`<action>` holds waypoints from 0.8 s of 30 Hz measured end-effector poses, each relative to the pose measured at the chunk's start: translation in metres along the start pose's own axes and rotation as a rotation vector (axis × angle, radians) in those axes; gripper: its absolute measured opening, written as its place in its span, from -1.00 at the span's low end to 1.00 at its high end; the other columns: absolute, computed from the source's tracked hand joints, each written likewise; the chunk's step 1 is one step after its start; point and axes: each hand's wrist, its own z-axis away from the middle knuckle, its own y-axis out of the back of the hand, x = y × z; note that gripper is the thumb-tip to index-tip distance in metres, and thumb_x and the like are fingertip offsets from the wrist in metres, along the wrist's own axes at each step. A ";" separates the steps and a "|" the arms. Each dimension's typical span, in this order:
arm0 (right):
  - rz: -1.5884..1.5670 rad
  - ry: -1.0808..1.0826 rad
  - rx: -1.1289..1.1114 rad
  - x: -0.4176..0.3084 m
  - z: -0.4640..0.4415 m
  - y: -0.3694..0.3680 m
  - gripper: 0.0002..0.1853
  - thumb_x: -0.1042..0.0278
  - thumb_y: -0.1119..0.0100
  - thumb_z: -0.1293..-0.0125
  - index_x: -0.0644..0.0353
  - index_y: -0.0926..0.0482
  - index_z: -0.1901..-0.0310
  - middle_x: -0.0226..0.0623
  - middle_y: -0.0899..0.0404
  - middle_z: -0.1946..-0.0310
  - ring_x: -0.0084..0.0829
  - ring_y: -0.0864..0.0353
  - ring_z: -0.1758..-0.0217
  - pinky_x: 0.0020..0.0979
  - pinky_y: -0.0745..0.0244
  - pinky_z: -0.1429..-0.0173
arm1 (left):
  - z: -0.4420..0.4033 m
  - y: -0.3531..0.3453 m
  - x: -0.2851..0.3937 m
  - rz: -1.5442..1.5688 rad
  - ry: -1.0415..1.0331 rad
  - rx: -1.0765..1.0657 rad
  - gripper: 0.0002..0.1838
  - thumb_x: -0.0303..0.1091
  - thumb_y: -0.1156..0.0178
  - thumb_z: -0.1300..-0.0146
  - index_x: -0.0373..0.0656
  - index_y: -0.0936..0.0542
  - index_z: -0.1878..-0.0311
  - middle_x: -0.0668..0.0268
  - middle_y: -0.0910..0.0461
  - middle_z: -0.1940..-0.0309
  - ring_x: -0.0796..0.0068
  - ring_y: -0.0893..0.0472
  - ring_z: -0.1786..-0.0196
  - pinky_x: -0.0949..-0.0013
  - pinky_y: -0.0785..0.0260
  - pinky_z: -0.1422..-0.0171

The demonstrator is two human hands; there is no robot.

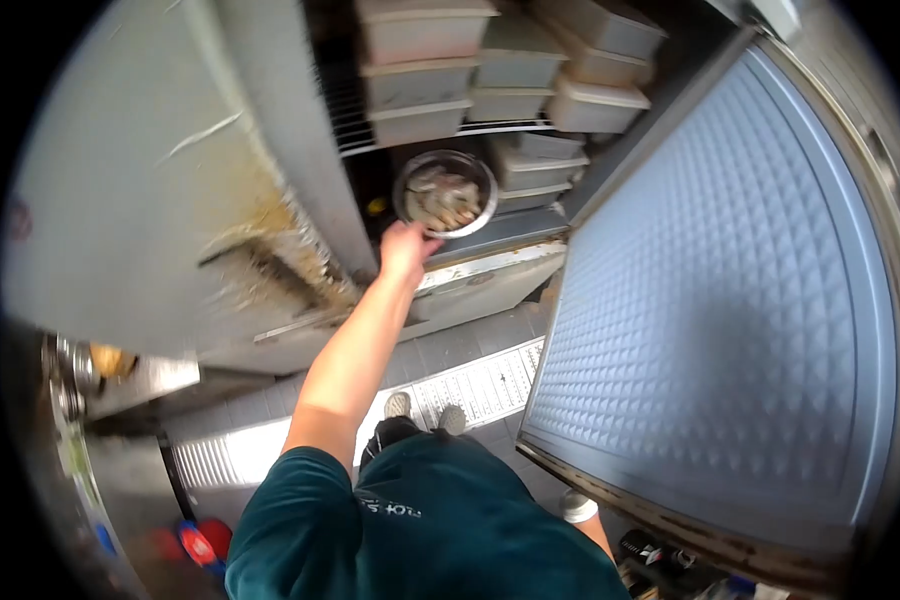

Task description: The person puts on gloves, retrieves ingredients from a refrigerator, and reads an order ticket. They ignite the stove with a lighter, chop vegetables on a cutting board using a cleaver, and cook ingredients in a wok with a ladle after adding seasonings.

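My left hand [405,252] reaches into the opened fridge and grips the near rim of a round metal bowl [491,190], its fingers partly hidden by the rim. The bowl holds pale, greyish-brown pieces [444,198] that look like raw shrimp, though blur hides the detail. It is at the lower level of the fridge, just inside the front sill, below a wire shelf [510,127]. At my right side, bare skin shows with something white [578,506] at its end. This may be my right hand, but its fingers cannot be made out.
Stacked lidded plastic tubs [420,82] fill the wire shelf, and more tubs [535,172] sit right of the bowl. The fridge door [710,300] stands wide open at my right. A worn, rusty door [150,200] is at left. A metal floor grate [480,388] runs underfoot.
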 end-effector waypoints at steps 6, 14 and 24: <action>0.090 -0.034 -0.163 -0.001 -0.001 -0.025 -0.38 0.18 0.19 -0.65 0.44 -0.14 -0.55 0.17 -0.12 -0.57 -0.02 -0.12 -0.63 -0.06 0.03 -0.68 | 0.147 0.135 -0.007 -0.126 0.152 -0.069 -0.79 -0.53 -0.09 -0.43 -0.39 -0.59 -0.03 0.12 -0.70 0.12 0.30 -0.73 0.14 0.25 -0.71 0.07; 0.306 0.322 -0.360 -0.022 0.058 -0.149 -0.37 0.17 0.23 -0.66 0.44 -0.11 -0.58 0.22 -0.06 -0.60 0.06 -0.03 -0.68 -0.05 0.12 -0.72 | 0.315 0.380 -0.015 -0.227 0.133 0.348 -0.88 -0.50 -0.16 -0.39 -0.32 -0.58 0.08 0.21 -0.66 0.26 0.47 -0.65 0.33 0.42 -0.57 0.29; -0.281 0.214 -0.600 -0.187 0.097 -0.413 -0.16 -0.20 0.20 -0.65 0.19 0.14 -0.69 -0.19 0.25 -0.75 -0.25 0.12 -0.77 -0.15 0.30 -0.79 | 0.492 0.586 -0.026 -0.082 -0.102 0.905 -0.79 -0.42 -0.22 -0.40 -0.32 -0.68 0.01 0.27 -0.72 0.24 0.51 -0.70 0.26 0.38 -0.62 0.18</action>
